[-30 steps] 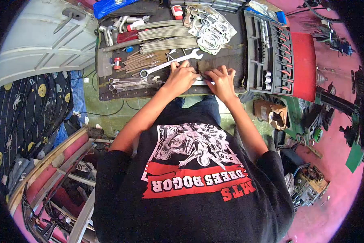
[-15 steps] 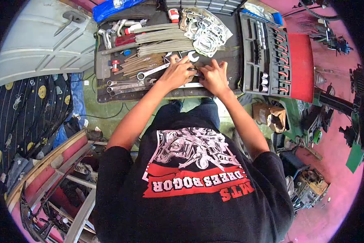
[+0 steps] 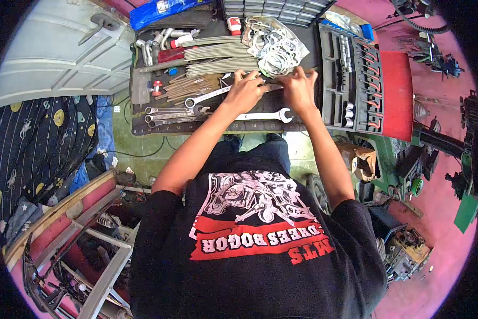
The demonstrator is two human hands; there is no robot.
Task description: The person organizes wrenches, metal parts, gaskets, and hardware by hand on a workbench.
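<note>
Over the front half of the mat, my left hand is closed with fingers bent, near the end of a combination wrench. My right hand is closed too, a short way to the right. A narrow greyish piece spans the gap between my fingertips; its kind is not clear, and both hands seem to pinch it. Below them lies a large wrench, its open jaw pointing right and its other end hidden by my left forearm. Several smaller wrenches lie to the left.
Thin rods and a pile of gaskets lie behind my hands. An open socket set case borders the right side. Brown rods, a red-capped bottle and a small-parts drawer cabinet are also on the bench.
Both hands have moved slightly right and farther apart, showing the greyish piece between them. The large wrench's open jaw at the front is now uncovered. The view has shifted slightly.
</note>
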